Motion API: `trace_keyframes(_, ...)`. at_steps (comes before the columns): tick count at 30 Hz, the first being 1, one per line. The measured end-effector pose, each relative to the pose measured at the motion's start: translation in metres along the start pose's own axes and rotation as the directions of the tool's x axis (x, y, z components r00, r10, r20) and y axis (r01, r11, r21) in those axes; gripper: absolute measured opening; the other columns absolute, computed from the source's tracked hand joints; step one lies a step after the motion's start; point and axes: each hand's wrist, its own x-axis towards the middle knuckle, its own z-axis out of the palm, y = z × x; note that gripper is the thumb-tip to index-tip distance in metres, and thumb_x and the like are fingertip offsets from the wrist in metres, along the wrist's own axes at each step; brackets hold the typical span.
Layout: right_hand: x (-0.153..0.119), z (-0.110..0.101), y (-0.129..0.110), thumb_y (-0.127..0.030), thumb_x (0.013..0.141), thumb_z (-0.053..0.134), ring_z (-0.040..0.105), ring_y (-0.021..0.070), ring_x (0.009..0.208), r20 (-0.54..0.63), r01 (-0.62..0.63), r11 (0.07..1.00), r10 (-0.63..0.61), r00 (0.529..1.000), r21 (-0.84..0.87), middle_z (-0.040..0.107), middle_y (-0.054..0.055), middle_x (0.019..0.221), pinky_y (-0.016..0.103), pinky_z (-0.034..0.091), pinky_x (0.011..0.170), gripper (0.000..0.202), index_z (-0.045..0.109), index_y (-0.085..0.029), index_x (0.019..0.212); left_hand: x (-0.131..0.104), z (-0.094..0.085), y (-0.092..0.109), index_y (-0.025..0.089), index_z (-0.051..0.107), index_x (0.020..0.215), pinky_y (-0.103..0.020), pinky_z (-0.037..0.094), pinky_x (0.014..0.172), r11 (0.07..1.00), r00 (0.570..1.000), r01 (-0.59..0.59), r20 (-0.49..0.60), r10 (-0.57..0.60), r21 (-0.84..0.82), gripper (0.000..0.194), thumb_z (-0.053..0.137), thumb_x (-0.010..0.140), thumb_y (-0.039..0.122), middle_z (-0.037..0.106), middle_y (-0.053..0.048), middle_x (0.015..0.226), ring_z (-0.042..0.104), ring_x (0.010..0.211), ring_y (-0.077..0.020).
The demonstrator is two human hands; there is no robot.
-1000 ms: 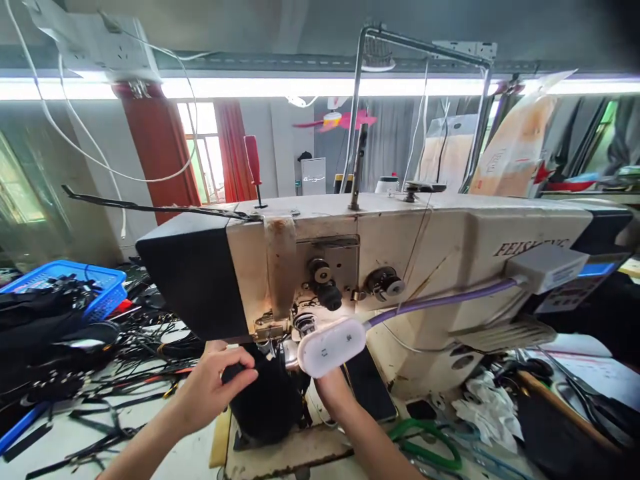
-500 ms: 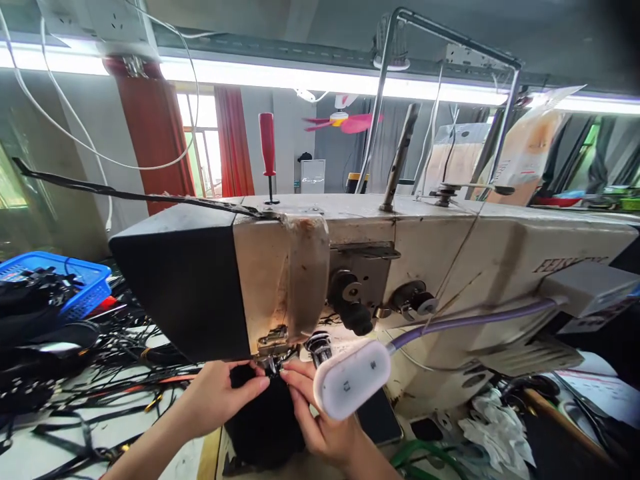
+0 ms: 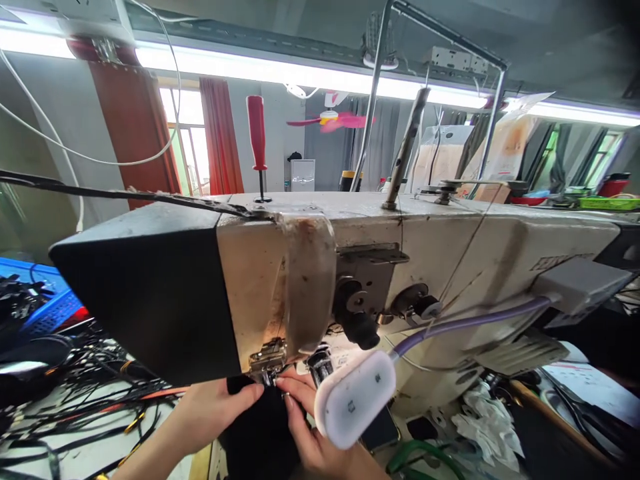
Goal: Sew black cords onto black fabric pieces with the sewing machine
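Beneath the head of a sewing machine (image 3: 310, 267), black fabric (image 3: 255, 433) hangs over the front of the work area. My left hand (image 3: 207, 413) grips the fabric's left side, thumb on top near the presser foot (image 3: 269, 377); its other fingers are partly hidden behind the cloth. From the right, my right hand (image 3: 313, 427) pinches the fabric close to the foot, fingertips bent together. A white lamp (image 3: 356, 400) on a purple flexible neck (image 3: 470, 320) covers part of that hand. The needle point and the stitching spot are too small to make out.
A red-handled screwdriver (image 3: 257, 133) stands upright on top of the machine. Tangled black straps (image 3: 125, 387) and a blue basket (image 3: 50, 310) lie on the left. To the right are crumpled white paper (image 3: 487, 427) and a green hose (image 3: 425, 450); a dark phone-like slab (image 3: 383, 430) lies behind the lamp.
The view has come closer and shifted, so the machine looms larger. Both hands stay at the presser foot, and my left hand's fingers are now more hidden under the machine head.
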Motion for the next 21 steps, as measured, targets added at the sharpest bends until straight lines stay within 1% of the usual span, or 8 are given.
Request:
trace_keyframes(3,0.000,-0.003,-0.001,-0.010,0.084,0.051,0.066,0.0258,0.113,0.046,-0.007,1.000,0.007,0.999,-0.013,0.071,0.012,0.117,0.042,0.057,0.098,0.046,0.056,-0.016,0.130,0.005,-0.003,-0.004,0.029,0.071,0.054,-0.034,0.056,0.084,0.996,1.000,0.015,0.019,-0.014,-0.084,0.032,0.069,0.068,0.058,0.069,0.002,0.049,0.072,0.074,-0.0283)
trace_keyframes(5,0.000,-0.005,-0.003,-0.010,0.084,0.052,0.066,0.0279,0.113,0.052,0.003,0.999,-0.001,0.999,-0.053,0.071,0.014,0.117,0.044,0.057,0.097,0.046,0.057,-0.014,0.129,0.008,-0.005,-0.007,0.029,0.076,0.062,-0.033,0.058,0.078,0.995,0.999,0.041,0.021,-0.039,-0.088,0.031,0.071,0.065,0.060,0.075,0.002,0.059,0.073,0.077,-0.0290)
trace_keyframes(8,0.000,-0.004,-0.003,-0.011,0.083,0.053,0.067,0.0299,0.111,0.032,0.033,0.995,-0.030,0.999,-0.092,0.071,0.015,0.116,0.045,0.058,0.095,0.047,0.057,-0.012,0.130,0.011,-0.006,-0.006,0.029,0.079,0.070,-0.036,0.060,0.074,0.991,0.992,0.124,0.032,-0.122,-0.043,0.035,0.073,0.060,0.062,0.080,-0.001,0.075,0.074,0.085,-0.0333)
trace_keyframes(12,-0.004,-0.002,0.000,-0.008,0.085,0.051,0.066,0.0279,0.113,0.023,0.031,0.997,-0.029,0.999,-0.065,0.070,0.013,0.119,0.043,0.057,0.097,0.050,0.054,-0.014,0.134,0.008,-0.006,0.003,0.028,0.080,0.070,-0.039,0.060,0.078,0.970,0.971,0.235,0.058,-0.231,-0.065,0.036,0.073,0.058,0.061,0.080,-0.001,0.082,0.074,0.093,-0.0360)
trace_keyframes(15,-0.010,0.000,0.003,-0.010,0.087,0.049,0.065,0.0271,0.115,0.035,0.019,0.998,-0.017,0.999,-0.057,0.069,0.012,0.121,0.042,0.056,0.098,0.051,0.053,-0.016,0.137,0.003,-0.003,0.008,0.028,0.081,0.073,-0.038,0.057,0.089,0.951,0.957,0.288,0.065,-0.282,-0.114,0.033,0.071,0.060,0.057,0.080,0.001,0.086,0.072,0.099,-0.0348)
trace_keyframes(17,-0.014,0.002,0.004,-0.012,0.088,0.048,0.066,0.0260,0.112,0.041,-0.027,0.999,0.029,0.999,-0.035,0.068,0.012,0.124,0.040,0.056,0.099,0.050,0.054,-0.018,0.137,0.001,-0.001,0.005,0.028,0.081,0.078,-0.039,0.054,0.094,0.936,0.946,0.325,0.056,-0.320,-0.133,0.036,0.070,0.062,0.058,0.080,0.001,0.090,0.071,0.103,-0.0354)
trace_keyframes(19,-0.018,0.003,0.003,-0.014,0.090,0.048,0.067,0.0245,0.110,0.054,-0.116,0.993,0.117,0.992,-0.014,0.068,0.011,0.123,0.037,0.055,0.099,0.047,0.057,-0.021,0.136,0.001,0.003,-0.003,0.028,0.082,0.081,-0.039,0.055,0.094,0.923,0.937,0.349,0.073,-0.341,-0.163,0.038,0.071,0.064,0.060,0.080,0.000,0.092,0.070,0.104,-0.0356)
trace_keyframes(21,-0.020,0.003,0.003,-0.019,0.090,0.052,0.067,0.0253,0.110,0.061,-0.197,0.980,0.198,0.978,-0.017,0.069,0.009,0.121,0.036,0.054,0.100,0.044,0.060,-0.024,0.133,0.004,0.006,-0.013,0.027,0.082,0.080,-0.039,0.056,0.092,0.921,0.948,0.319,0.066,-0.312,-0.222,0.036,0.074,0.063,0.058,0.080,-0.001,0.091,0.072,0.101,-0.0349)
